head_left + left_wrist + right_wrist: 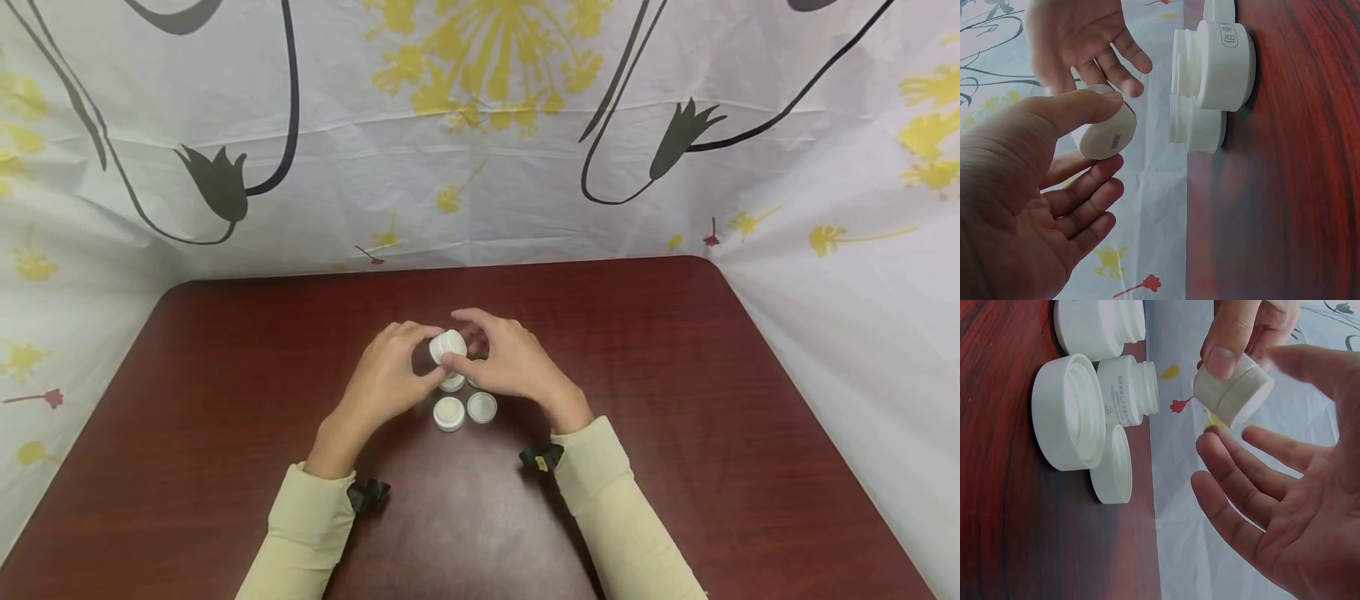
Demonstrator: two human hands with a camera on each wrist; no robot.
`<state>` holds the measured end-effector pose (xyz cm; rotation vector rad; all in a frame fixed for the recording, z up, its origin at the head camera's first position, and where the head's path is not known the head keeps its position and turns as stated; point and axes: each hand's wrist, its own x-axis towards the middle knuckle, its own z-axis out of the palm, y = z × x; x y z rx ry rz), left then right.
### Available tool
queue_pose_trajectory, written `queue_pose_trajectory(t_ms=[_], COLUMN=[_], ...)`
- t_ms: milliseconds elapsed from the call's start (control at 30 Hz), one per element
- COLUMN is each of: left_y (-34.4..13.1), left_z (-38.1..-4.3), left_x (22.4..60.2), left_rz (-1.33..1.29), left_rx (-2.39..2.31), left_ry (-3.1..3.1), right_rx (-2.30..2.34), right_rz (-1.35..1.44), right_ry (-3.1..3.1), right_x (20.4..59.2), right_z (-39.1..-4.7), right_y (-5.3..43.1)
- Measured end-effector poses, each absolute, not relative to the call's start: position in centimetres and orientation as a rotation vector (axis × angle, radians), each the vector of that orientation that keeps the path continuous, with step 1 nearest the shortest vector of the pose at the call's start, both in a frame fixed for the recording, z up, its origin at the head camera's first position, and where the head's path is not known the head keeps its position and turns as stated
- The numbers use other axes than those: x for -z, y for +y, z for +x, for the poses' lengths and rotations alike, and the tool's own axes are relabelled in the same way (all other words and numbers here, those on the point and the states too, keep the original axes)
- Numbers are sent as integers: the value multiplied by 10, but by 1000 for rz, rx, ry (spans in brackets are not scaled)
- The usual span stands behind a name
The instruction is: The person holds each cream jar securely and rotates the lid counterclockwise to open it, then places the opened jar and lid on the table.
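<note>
My left hand [393, 367] pinches a small white jar [447, 345] with its lid on, thumb and forefinger on its sides, above the table. In the right wrist view the jar [1232, 390] is tilted, a seam showing between lid and body. My right hand [513, 358] is beside it with fingers spread, the thumb tip right at the jar. Below the hands, an uncapped white jar [449, 414] stands on the table beside an upturned lid [482, 407]. Behind these are another uncapped jar [1125, 390] and a second lid [1112, 469], partly hidden by my hands in the head view.
The dark red wooden table [637, 375] has rounded far corners. A white cloth [480, 183] with yellow and grey flower prints hangs behind it and along both sides. Black straps with small devices [542, 457] sit at both sleeve cuffs.
</note>
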<state>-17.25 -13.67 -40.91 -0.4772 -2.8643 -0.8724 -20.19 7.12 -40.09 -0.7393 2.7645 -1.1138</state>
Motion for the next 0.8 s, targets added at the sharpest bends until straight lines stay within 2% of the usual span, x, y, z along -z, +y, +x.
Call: queue_pose_trajectory(t_ms=[367,800], left_y=[-132,-133], left_z=[-171,-171], left_x=[407,409], left_rz=[-510,-505], left_rx=[909,887], left_ry=[-2839,-2860], right_rx=[1069,1050], right_rz=[-533,-583], right_ry=[2870,2861], right_x=[402,402], right_z=[-202,-200], right_y=[69,67])
